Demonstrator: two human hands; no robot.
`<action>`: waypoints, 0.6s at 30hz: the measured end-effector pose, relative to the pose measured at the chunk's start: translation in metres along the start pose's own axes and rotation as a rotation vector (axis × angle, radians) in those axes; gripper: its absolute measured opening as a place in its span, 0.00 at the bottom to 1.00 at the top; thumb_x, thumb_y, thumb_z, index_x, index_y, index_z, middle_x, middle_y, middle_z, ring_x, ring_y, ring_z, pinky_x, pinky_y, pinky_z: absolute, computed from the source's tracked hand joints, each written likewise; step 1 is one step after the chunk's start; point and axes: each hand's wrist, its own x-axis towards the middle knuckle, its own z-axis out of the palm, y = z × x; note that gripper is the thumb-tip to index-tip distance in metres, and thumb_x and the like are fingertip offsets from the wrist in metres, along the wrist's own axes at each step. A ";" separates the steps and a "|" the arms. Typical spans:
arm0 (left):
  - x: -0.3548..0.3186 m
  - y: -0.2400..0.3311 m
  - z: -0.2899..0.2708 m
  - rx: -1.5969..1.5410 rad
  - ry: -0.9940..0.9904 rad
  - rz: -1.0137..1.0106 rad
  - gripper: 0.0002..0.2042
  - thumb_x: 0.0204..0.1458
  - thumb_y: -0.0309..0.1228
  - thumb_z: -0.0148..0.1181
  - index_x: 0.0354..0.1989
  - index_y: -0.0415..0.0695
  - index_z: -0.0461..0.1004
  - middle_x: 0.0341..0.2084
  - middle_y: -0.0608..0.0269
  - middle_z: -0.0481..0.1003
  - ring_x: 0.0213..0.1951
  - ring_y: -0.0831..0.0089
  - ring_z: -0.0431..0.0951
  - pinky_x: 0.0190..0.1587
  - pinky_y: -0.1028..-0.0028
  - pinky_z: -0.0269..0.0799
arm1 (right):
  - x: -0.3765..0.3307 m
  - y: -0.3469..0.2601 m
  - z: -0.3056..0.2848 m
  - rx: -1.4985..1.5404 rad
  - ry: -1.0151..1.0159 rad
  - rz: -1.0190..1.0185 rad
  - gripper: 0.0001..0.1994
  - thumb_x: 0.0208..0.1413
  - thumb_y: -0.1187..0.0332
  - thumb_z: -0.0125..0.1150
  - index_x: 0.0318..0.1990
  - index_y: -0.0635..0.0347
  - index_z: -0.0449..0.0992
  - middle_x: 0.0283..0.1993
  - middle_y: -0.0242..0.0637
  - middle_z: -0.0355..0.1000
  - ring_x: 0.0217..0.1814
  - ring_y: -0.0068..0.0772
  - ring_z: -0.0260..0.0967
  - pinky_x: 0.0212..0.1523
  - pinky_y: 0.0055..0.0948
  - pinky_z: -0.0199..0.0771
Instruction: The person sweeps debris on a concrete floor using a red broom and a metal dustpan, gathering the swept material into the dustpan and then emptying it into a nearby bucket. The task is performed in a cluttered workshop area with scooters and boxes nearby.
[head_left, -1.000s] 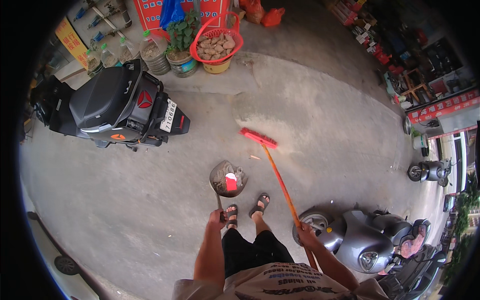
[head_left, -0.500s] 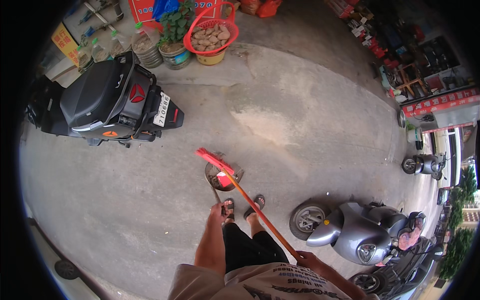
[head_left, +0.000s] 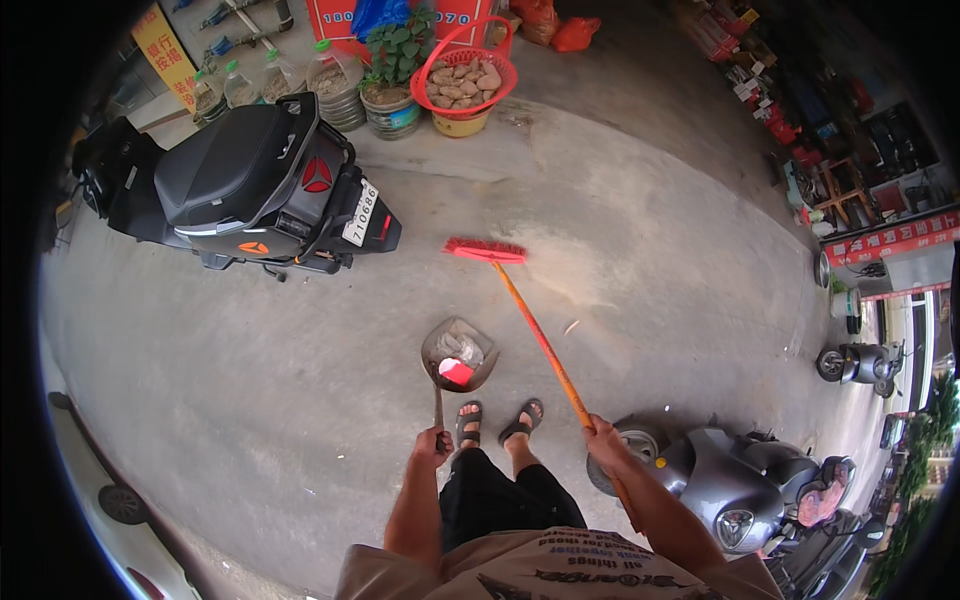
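A wide concrete floor (head_left: 250, 400) fills the view, dusty and pale, with a lighter patch of dust beyond the broom's head. Taking the dustpan as the landmark: a black scooter (head_left: 240, 190) is parked well beyond it and to its left, tail and plate pointing toward it. A grey scooter (head_left: 720, 480) stands on the pan's right and nearer the person, just beside the right forearm. Far beyond the dustpan, at the foot of a shopfront, sits a red basket (head_left: 465, 80) heaped with brownish lumps, with a potted green plant (head_left: 395, 70) at its left.

The broom (head_left: 530, 330) has a long orange handle running from the person's right side up past the dustpan's right edge; its red bristle head rests on the floor beyond the pan. The right hand (head_left: 605, 445) is closed around the handle's lower part.

The dustpan (head_left: 460, 355) is a grey metal scoop set on the floor just ahead of the person's sandalled feet (head_left: 497, 420), holding a red scrap and some pale litter. The left hand (head_left: 435, 442) is clenched on the pan's upright stem.
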 end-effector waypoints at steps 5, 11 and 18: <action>0.007 -0.004 -0.011 0.047 0.041 0.064 0.06 0.51 0.28 0.45 0.23 0.45 0.59 0.14 0.68 0.60 0.16 0.78 0.61 0.19 0.77 0.55 | -0.052 0.032 0.037 0.191 -0.231 0.225 0.08 0.55 0.64 0.45 0.34 0.58 0.65 0.16 0.27 0.56 0.12 0.20 0.56 0.10 0.23 0.53; 0.003 0.001 -0.025 0.048 0.052 0.111 0.06 0.50 0.28 0.45 0.23 0.45 0.59 0.14 0.67 0.60 0.16 0.77 0.61 0.18 0.77 0.55 | -0.138 0.089 -0.001 0.258 -0.414 0.188 0.16 0.54 0.62 0.52 0.45 0.63 0.70 0.24 0.30 0.67 0.24 0.18 0.63 0.24 0.22 0.64; -0.025 -0.002 -0.045 -0.040 -0.009 0.042 0.05 0.51 0.27 0.45 0.24 0.44 0.59 0.15 0.68 0.61 0.16 0.78 0.60 0.19 0.79 0.56 | -0.169 0.061 -0.028 0.385 -0.292 0.336 0.15 0.56 0.64 0.48 0.48 0.60 0.68 0.19 0.30 0.63 0.17 0.19 0.58 0.17 0.21 0.59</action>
